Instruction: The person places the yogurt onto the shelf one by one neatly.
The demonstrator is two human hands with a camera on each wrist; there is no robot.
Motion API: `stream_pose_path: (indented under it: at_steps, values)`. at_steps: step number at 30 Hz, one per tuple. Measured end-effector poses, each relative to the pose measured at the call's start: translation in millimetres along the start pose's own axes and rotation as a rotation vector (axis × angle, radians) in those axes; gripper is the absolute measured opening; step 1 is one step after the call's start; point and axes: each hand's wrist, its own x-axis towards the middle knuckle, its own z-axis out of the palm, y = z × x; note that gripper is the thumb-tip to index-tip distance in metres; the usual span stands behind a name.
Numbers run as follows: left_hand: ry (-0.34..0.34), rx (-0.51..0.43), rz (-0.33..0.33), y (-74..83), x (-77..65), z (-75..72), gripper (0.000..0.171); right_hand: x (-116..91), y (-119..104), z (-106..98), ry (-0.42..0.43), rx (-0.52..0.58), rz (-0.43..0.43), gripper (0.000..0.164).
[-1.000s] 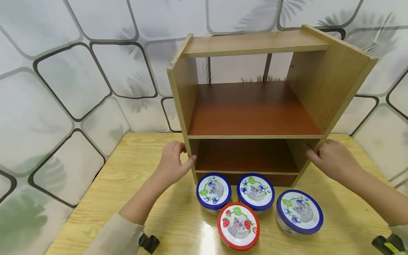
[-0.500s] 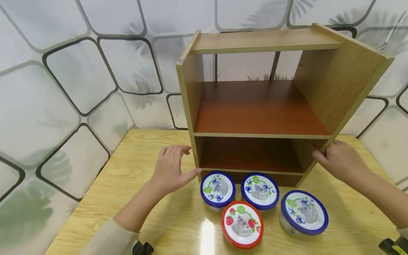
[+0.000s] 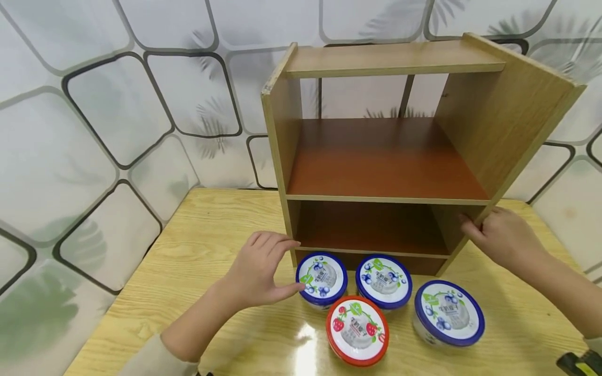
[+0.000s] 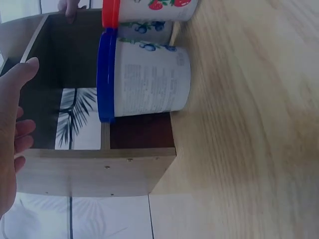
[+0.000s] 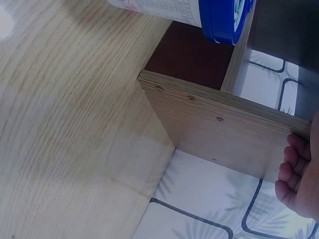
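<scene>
A wooden shelf unit (image 3: 390,201) with reddish-brown boards stands on the table. My right hand (image 3: 505,237) grips its right side panel, thumb inside and fingers outside. My left hand (image 3: 258,271) is off the unit, thumb and fingers spread apart, just left of a blue-lidded tub (image 3: 322,279); whether the thumb tip touches the lid I cannot tell. Beside that tub stand a second blue-lidded tub (image 3: 383,282) and a red-lidded tub (image 3: 357,331) with strawberries on the lid. A third blue-lidded tub (image 3: 449,313) stands farther right. All are upright in front of the unit.
The wood-grain table (image 3: 221,219) extends to both sides of the unit. Behind it rises a pale wall covering (image 3: 188,99) with dark line patterns and leaf prints. The unit's low front edge (image 3: 371,253) is close behind two of the tubs.
My left hand has let go of the unit's left panel and moved down and toward the nearest blue-lidded tub. The right hand keeps its grip. The view has shifted slightly.
</scene>
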Motion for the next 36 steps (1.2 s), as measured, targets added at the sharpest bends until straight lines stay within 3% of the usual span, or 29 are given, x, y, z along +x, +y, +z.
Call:
stream_pose_path:
  at_steps: [7, 15, 18, 28, 36]
  values:
    - [0.059, -0.017, 0.254, 11.5, -3.9, 9.8, 0.047, -1, 0, 3, 0.008, 0.000, 0.009, 0.039]
    - [0.098, 0.155, 0.419, 21.2, -10.3, 21.2, 0.026, 0, 0, 5, 0.033, -0.003, -0.010, 0.042]
    - [0.107, 0.189, 0.413, 24.6, -14.3, 25.5, 0.025, 0, 0, 6, 0.049, -0.006, -0.022, 0.041]
    - [0.075, 0.209, 0.253, 33.0, -23.6, 41.0, 0.026, 0, -1, 5, 0.073, -0.010, -0.021, 0.041]
    - [0.097, 0.198, 0.213, 33.0, -31.2, 48.7, 0.029, 0, -1, 7, 0.095, -0.020, -0.028, 0.042]
